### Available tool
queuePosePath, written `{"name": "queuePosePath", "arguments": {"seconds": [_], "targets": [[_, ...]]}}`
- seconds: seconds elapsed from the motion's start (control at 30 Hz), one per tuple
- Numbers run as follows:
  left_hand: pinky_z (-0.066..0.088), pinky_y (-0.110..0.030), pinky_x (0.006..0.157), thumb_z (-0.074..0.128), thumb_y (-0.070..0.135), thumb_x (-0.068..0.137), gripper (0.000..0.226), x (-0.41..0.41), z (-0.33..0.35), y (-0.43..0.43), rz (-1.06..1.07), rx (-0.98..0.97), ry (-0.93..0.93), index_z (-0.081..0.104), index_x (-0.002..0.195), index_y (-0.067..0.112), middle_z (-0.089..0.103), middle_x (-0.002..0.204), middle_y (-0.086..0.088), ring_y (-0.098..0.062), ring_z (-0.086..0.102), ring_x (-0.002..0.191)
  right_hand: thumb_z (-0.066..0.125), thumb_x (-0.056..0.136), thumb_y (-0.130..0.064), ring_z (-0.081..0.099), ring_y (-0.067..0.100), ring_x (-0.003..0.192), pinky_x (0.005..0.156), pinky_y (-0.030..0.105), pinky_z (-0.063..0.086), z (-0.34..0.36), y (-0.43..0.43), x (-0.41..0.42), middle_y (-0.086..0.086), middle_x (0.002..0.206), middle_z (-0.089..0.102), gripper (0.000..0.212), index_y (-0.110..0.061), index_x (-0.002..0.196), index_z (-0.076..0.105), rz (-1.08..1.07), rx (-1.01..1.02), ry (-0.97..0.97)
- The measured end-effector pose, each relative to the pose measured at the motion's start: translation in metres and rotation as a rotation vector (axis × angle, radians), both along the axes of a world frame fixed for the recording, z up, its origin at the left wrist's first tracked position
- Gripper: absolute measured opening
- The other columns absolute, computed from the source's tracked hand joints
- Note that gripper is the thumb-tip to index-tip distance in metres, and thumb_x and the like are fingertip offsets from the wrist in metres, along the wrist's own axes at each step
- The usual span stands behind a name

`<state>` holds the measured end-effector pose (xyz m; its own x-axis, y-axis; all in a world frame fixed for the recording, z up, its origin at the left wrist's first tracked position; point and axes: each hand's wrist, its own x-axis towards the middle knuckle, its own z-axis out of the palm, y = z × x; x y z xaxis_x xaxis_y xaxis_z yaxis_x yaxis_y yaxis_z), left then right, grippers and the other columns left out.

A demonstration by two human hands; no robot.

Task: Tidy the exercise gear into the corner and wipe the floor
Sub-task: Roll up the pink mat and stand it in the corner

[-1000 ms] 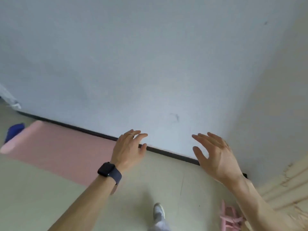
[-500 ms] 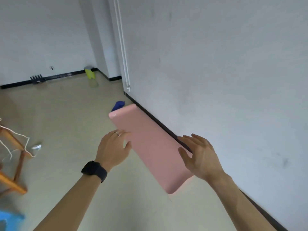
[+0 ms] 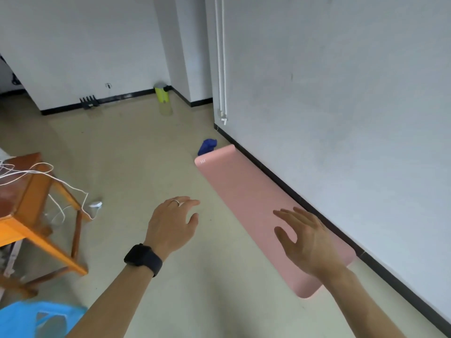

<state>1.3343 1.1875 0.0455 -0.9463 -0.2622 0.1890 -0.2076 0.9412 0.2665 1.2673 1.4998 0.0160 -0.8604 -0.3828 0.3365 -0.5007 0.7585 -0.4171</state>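
Pink mat (image 3: 251,208) flat along the wall, centre-right of frame. My right hand (image 3: 307,240) hovers over its near end, left hand (image 3: 172,226) over bare floor, both loose and empty. Risk: mat skids when rolled. Blue cloth (image 3: 207,146) beyond its far end.

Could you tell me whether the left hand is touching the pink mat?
Apart: the head view shows bare floor between the left hand and the pink mat.
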Motion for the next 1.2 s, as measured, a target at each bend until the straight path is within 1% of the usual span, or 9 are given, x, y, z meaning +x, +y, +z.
{"name": "queuePosePath", "arguments": {"seconds": [0.13, 0.27, 0.33, 0.47, 0.7, 0.83, 0.97, 1.1, 1.2], "targets": [[0.036, -0.032, 0.109, 0.053, 0.034, 0.096, 0.037, -0.043, -0.020, -0.036, -0.014, 0.022, -0.042, 0.060, 0.133, 0.035, 0.055, 0.140, 0.007, -0.015, 0.046, 0.133, 0.063, 0.094, -0.038, 0.048, 0.020, 0.135, 0.110, 0.044, 0.041, -0.021, -0.039, -0.038, -0.015, 0.133, 0.063, 0.039, -0.035, 0.133, 0.061, -0.003, 0.028, -0.054], [0.035, -0.033, 0.108, 0.054, 0.033, 0.096, 0.036, -0.102, -0.030, -0.071, -0.016, 0.021, -0.054, 0.060, 0.132, 0.035, 0.056, 0.140, 0.007, -0.015, 0.047, 0.132, 0.059, 0.096, -0.040, 0.044, 0.018, 0.139, 0.114, 0.041, 0.036, -0.039, -0.081, -0.099, -0.016, 0.136, 0.060, 0.039, -0.037, 0.135, 0.058, -0.015, 0.046, -0.097], [0.034, -0.032, 0.108, 0.054, 0.033, 0.096, 0.037, -0.130, -0.031, -0.092, 0.005, 0.027, -0.068, 0.059, 0.133, 0.035, 0.054, 0.141, 0.008, -0.015, 0.046, 0.133, 0.057, 0.097, -0.041, 0.042, 0.017, 0.140, 0.115, 0.039, 0.034, -0.046, -0.103, -0.129, -0.018, 0.137, 0.059, 0.039, -0.038, 0.136, 0.057, -0.018, 0.043, -0.145], [0.037, -0.034, 0.107, 0.054, 0.032, 0.096, 0.037, -0.181, -0.036, -0.135, 0.045, 0.040, -0.090, 0.060, 0.133, 0.033, 0.056, 0.141, 0.006, -0.017, 0.048, 0.131, 0.051, 0.099, -0.045, 0.037, 0.015, 0.143, 0.118, 0.035, 0.028, -0.057, -0.145, -0.185, -0.021, 0.140, 0.055, 0.041, -0.040, 0.139, 0.053, -0.005, 0.075, -0.223], [0.038, -0.032, 0.106, 0.054, 0.033, 0.096, 0.037, -0.263, -0.062, -0.197, 0.034, 0.083, -0.183, 0.060, 0.132, 0.034, 0.056, 0.140, 0.007, -0.016, 0.049, 0.130, 0.052, 0.098, -0.044, 0.039, 0.017, 0.142, 0.117, 0.037, 0.031, -0.074, -0.210, -0.269, -0.018, 0.140, 0.057, 0.041, -0.038, 0.139, 0.054, -0.002, 0.107, -0.281], [0.037, -0.031, 0.106, 0.053, 0.034, 0.097, 0.038, -0.323, -0.084, -0.238, -0.027, 0.081, -0.230, 0.059, 0.134, 0.034, 0.054, 0.142, 0.008, -0.015, 0.048, 0.131, 0.054, 0.098, -0.043, 0.041, 0.017, 0.141, 0.116, 0.039, 0.033, -0.084, -0.244, -0.316, -0.016, 0.139, 0.058, 0.041, -0.037, 0.138, 0.055, -0.055, 0.113, -0.315], [0.038, -0.033, 0.106, 0.054, 0.033, 0.096, 0.037, -0.393, -0.097, -0.274, -0.105, 0.083, -0.224, 0.060, 0.133, 0.032, 0.055, 0.141, 0.007, -0.017, 0.050, 0.129, 0.057, 0.097, -0.040, 0.045, 0.021, 0.138, 0.114, 0.042, 0.036, -0.089, -0.273, -0.359, -0.012, 0.136, 0.061, 0.040, -0.034, 0.137, 0.057, -0.138, 0.118, -0.302], [0.039, -0.036, 0.106, 0.055, 0.029, 0.096, 0.037, -0.462, -0.105, -0.283, -0.210, 0.101, -0.225, 0.062, 0.132, 0.028, 0.056, 0.140, 0.003, -0.020, 0.049, 0.130, 0.059, 0.096, -0.038, 0.048, 0.024, 0.136, 0.111, 0.046, 0.040, -0.093, -0.290, -0.392, -0.009, 0.134, 0.063, 0.039, -0.031, 0.135, 0.060, -0.225, 0.136, -0.312], [0.043, -0.038, 0.103, 0.057, 0.026, 0.094, 0.036, -0.511, -0.112, -0.281, -0.324, 0.082, -0.218, 0.065, 0.128, 0.023, 0.061, 0.135, -0.003, -0.023, 0.051, 0.129, 0.060, 0.096, -0.036, 0.047, 0.024, 0.137, 0.111, 0.048, 0.039, -0.096, -0.301, -0.420, -0.009, 0.135, 0.063, 0.038, -0.030, 0.133, 0.062, -0.283, 0.153, -0.309]]}}
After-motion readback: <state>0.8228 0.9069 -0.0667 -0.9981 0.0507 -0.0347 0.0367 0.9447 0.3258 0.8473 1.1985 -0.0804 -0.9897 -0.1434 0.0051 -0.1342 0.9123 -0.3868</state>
